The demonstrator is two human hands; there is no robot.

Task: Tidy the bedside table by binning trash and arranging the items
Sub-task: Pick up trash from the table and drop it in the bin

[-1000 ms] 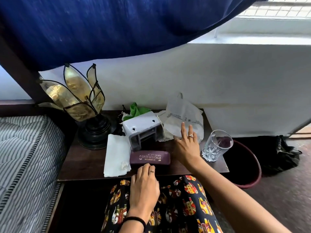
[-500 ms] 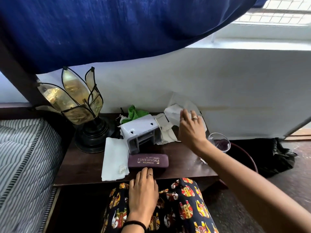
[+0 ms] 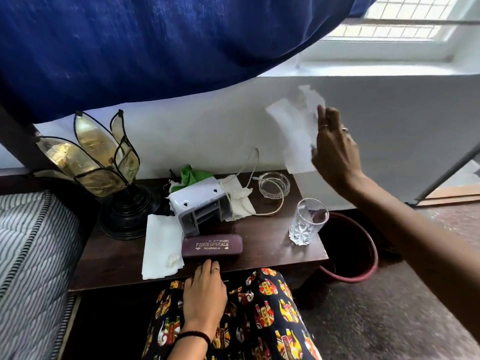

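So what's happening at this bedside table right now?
A person is clearing the dark wooden bedside table. Their right hand holds a thin white plastic bag up in the air, above the table's right end and the dark red round bin on the floor. Their left hand rests flat at the table's front edge, near the maroon spectacle case.

Motion-blurred plastic bag [image 3: 293, 131]; bin [image 3: 363, 266] perhaps half hidden by table [image 3: 259, 261]

Spectacle case [image 3: 212, 246]: "PRINCE OPTICALS ROURKELA" (gold lettering).
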